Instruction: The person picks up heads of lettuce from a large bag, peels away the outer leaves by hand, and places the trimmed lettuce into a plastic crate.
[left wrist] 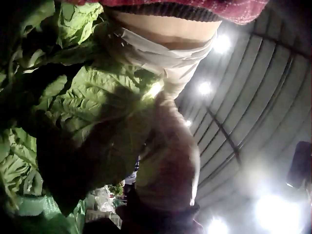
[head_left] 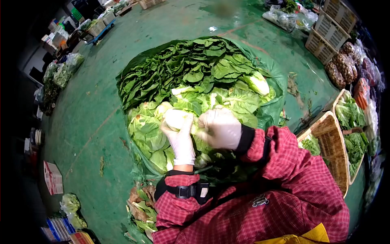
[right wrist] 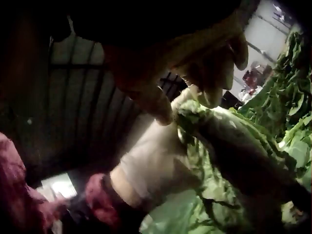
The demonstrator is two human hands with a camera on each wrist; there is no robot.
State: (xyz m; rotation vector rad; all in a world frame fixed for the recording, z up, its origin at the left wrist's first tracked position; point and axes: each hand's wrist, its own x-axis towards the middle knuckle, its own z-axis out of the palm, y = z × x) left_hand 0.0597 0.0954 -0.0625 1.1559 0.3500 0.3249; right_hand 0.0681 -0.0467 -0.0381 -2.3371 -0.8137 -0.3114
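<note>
My left hand [head_left: 181, 136], in a white glove, grips a head of leafy greens [head_left: 177, 118] by its pale lower part. In the left wrist view, a broad green leaf [left wrist: 100, 105] hangs beside the gloved hands. Close to its right, my gloved right hand [head_left: 222, 128] is slightly blurred, its fingers curled. The right wrist view shows the right thumb and fingers [right wrist: 163, 109] pinching at the leafy edge [right wrist: 195, 111] of the held greens. Beneath both hands lies a big pile of leafy greens [head_left: 142, 132], with darker leaves [head_left: 174, 67] stacked behind, on green sheeting [head_left: 276, 81].
To the right stands a yellowish plastic basket [head_left: 329, 140] with greens inside. Stacked crates [head_left: 331, 28] and bagged produce [head_left: 345, 67] line the far right. Loose trimmed leaves [head_left: 142, 205] lie by the left sleeve on the green floor [head_left: 91, 142].
</note>
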